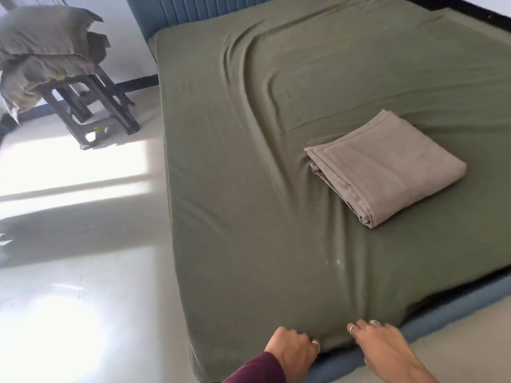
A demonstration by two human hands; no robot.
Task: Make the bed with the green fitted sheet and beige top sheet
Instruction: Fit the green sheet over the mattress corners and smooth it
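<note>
A pale tiled floor with bright sun patches runs along one side of a bed on a blue frame, its padded headboard at the far end. The green fitted sheet already covers the whole mattress top, though long wrinkles fan out from the near corner towards the headboard.

Both hands work at that near corner. The left hand is curled closed, its grip bunched on the sheet's hem where it meets the frame. The right hand, just beside it, lies with fingers spread flat on the sheet edge, pressing rather than pinching; it holds nothing. The beige top sheet lies folded on the bed, well beyond the right hand and untouched.

The step in hand looks like tucking the corner under. To do it well, the left grip should pull the hem down and under the mattress while the right hand sweeps flat away from the corner, pushing slack out. The wrinkles point at this corner, so a firm, even pull here should flatten them; a lopsided tug would likely only move them. The folded sheet may pin some slack under it.

Far off beyond the left hand, a dark stool carries a heap of greenish-grey pillows.
</note>
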